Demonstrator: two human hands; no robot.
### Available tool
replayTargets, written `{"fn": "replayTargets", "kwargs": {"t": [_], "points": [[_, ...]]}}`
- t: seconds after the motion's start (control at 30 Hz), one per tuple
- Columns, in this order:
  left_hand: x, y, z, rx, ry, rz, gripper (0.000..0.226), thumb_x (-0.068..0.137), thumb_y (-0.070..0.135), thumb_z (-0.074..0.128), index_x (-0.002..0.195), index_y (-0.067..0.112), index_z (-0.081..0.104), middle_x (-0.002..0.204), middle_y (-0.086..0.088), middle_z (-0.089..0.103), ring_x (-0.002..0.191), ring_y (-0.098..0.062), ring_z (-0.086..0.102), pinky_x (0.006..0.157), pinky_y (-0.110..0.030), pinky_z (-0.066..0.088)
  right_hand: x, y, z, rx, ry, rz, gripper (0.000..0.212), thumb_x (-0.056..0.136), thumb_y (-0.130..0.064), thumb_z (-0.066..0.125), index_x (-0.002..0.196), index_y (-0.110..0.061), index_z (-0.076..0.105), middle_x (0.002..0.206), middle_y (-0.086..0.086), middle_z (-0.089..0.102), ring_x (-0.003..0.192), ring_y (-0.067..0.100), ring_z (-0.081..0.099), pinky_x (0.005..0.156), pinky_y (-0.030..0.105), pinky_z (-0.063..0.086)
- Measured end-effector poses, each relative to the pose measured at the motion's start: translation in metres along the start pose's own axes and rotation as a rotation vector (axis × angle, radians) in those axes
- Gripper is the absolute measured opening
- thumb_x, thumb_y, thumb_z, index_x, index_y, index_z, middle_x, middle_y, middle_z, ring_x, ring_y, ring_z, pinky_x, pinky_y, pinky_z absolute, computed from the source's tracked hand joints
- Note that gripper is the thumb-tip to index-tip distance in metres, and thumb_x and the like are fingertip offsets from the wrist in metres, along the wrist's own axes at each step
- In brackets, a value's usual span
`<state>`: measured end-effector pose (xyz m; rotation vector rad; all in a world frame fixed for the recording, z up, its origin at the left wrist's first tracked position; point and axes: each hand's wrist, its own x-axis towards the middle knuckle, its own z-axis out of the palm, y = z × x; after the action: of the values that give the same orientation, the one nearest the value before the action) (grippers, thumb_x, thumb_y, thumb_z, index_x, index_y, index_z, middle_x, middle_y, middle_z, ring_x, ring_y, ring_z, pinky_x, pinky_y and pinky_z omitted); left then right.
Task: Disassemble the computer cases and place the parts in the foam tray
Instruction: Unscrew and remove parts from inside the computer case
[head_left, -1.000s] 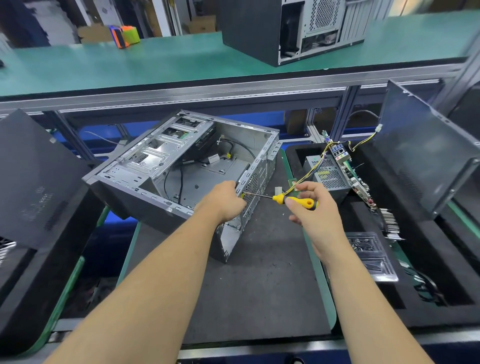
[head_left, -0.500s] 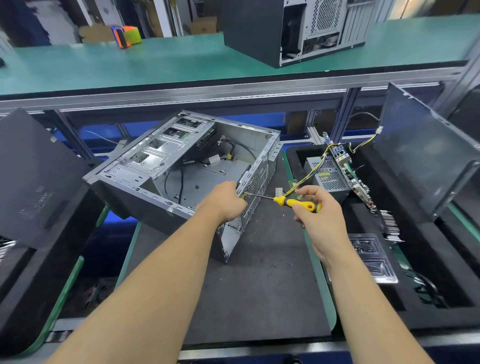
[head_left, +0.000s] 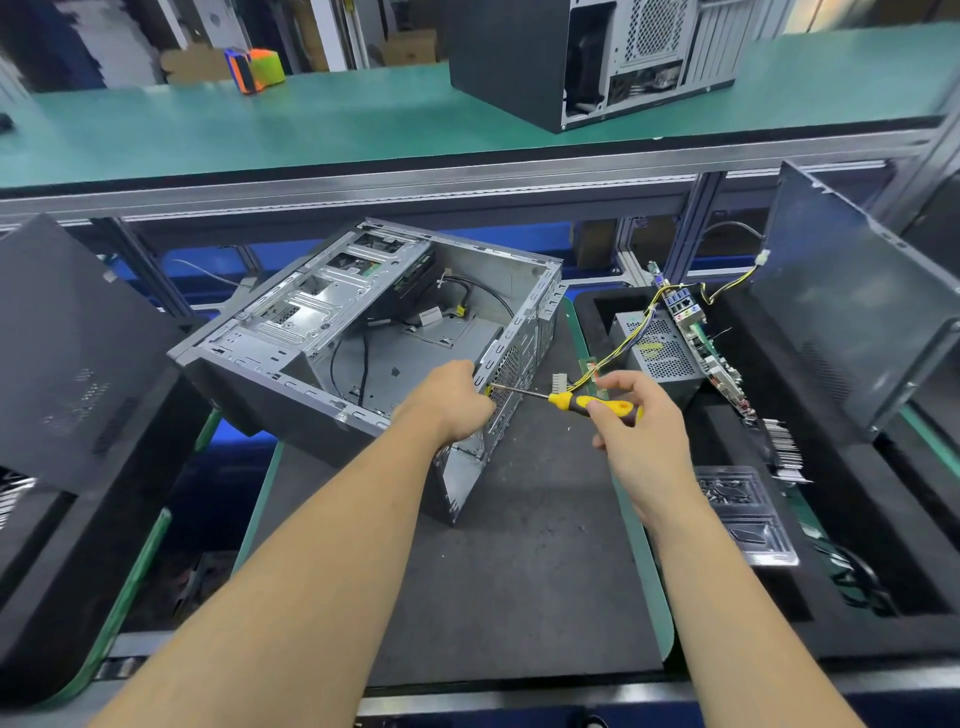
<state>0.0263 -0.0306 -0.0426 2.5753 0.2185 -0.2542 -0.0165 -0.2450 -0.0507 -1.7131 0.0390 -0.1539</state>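
An open grey computer case (head_left: 363, 338) lies tilted on the dark mat, its inside facing up, with black cables left in it. My left hand (head_left: 447, 402) grips the case's near right rear edge. My right hand (head_left: 639, 431) holds a yellow-and-black screwdriver (head_left: 587, 402) by the handle, its tip against the perforated rear panel beside my left fingers. To the right, the black foam tray (head_left: 893, 525) holds a power supply (head_left: 660, 353), a motherboard (head_left: 701, 343) standing on edge with yellow-black wires, and a heatsink (head_left: 784, 449).
A dark side panel (head_left: 852, 312) leans at the tray's right. Another dark panel (head_left: 67, 353) stands at the left. A second computer case (head_left: 587, 57) sits on the green upper shelf (head_left: 311, 124). A clear plastic tray (head_left: 743, 512) lies in the foam.
My right hand has shifted a little on the screwdriver handle while the tip stays at the rear panel. My left hand and the case have not visibly moved.
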Motion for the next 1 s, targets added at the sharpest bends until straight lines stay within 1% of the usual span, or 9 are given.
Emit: {"fn": "replayTargets", "kwargs": {"t": [0.1,0.2,0.27,0.37,0.57,0.7,0.77,0.9,1.0], "points": [[0.0002,0.0005,-0.0001,-0.008,0.006,0.005,0.007,0.087,0.021,0.058,0.090,0.018,0.053,0.092,-0.008,0.065,0.080,-0.030,0.070,0.071,-0.042,0.058,0.0015,-0.0001,0.0012,0.150,-0.054,0.050,0.030,0.089,0.001,0.067,0.096,-0.028,0.063,0.074,-0.028,0.064,0.063,0.003,0.056,0.061,0.021,0.054],[-0.0002,0.0006,0.0000,-0.016,0.006,0.007,0.007,0.087,0.021,0.058,0.090,0.019,0.053,0.091,-0.008,0.065,0.080,-0.031,0.070,0.072,-0.043,0.059,0.0011,-0.0038,0.0025,0.119,-0.044,0.181,0.006,0.096,-0.029,0.065,0.096,-0.025,0.061,0.080,-0.013,0.064,0.059,0.007,0.059,0.053,0.025,0.053],[-0.0004,0.0001,0.0003,-0.021,0.002,0.004,0.007,0.088,0.020,0.058,0.092,0.018,0.053,0.091,-0.008,0.065,0.081,-0.031,0.070,0.073,-0.044,0.059,0.0020,-0.0010,0.0010,0.051,-0.046,0.294,0.028,0.102,-0.040,0.050,0.090,-0.017,0.060,0.070,0.001,0.057,0.045,0.011,0.048,0.043,0.026,0.043],[0.0000,-0.0003,0.0006,-0.026,-0.002,0.006,0.007,0.088,0.019,0.058,0.091,0.017,0.052,0.092,-0.009,0.064,0.083,-0.031,0.070,0.072,-0.043,0.058,0.0002,0.0009,0.0010,0.045,-0.022,0.214,0.025,0.102,-0.025,0.050,0.081,-0.015,0.061,0.062,0.000,0.052,0.046,0.010,0.041,0.043,0.027,0.036],[0.0009,-0.0009,0.0020,-0.047,-0.013,-0.003,0.008,0.090,0.018,0.058,0.091,0.017,0.050,0.091,-0.011,0.063,0.078,-0.028,0.073,0.058,-0.034,0.049,0.0022,-0.0036,-0.0047,0.138,-0.042,0.101,0.024,0.090,0.000,0.066,0.097,-0.023,0.064,0.071,-0.019,0.065,0.058,0.009,0.054,0.063,0.030,0.053],[0.0022,-0.0010,0.0011,-0.048,-0.022,0.002,0.013,0.091,0.016,0.059,0.087,0.019,0.047,0.088,-0.009,0.063,0.068,-0.021,0.073,0.050,-0.027,0.042,0.0020,-0.0050,-0.0007,0.137,-0.063,0.158,0.007,0.094,-0.022,0.068,0.096,-0.022,0.061,0.083,-0.011,0.066,0.059,0.006,0.056,0.054,0.025,0.051],[0.0021,-0.0005,0.0004,-0.049,-0.024,0.005,0.012,0.091,0.014,0.059,0.087,0.017,0.048,0.083,-0.010,0.065,0.065,-0.020,0.073,0.047,-0.024,0.039,0.0036,-0.0037,-0.0005,0.070,-0.036,0.235,0.024,0.101,-0.036,0.054,0.089,-0.016,0.059,0.072,0.001,0.059,0.046,0.010,0.046,0.043,0.027,0.041],[0.0017,0.0014,-0.0014,-0.054,-0.034,-0.003,0.013,0.090,0.010,0.058,0.084,0.015,0.048,0.072,-0.011,0.067,0.060,-0.018,0.072,0.043,-0.023,0.036,0.0040,-0.0016,-0.0010,0.057,-0.019,0.137,0.022,0.101,-0.023,0.049,0.083,-0.016,0.060,0.056,-0.009,0.050,0.051,0.015,0.038,0.046,0.025,0.034],[0.0005,0.0008,-0.0013,-0.058,-0.012,0.003,0.015,0.089,0.011,0.059,0.081,0.015,0.047,0.072,-0.009,0.064,0.059,-0.019,0.072,0.039,-0.019,0.034,0.0039,-0.0039,-0.0038,0.047,-0.039,0.067,0.015,0.097,-0.013,0.056,0.088,-0.025,0.061,0.072,-0.002,0.064,0.058,0.018,0.043,0.057,0.032,0.039]]}}
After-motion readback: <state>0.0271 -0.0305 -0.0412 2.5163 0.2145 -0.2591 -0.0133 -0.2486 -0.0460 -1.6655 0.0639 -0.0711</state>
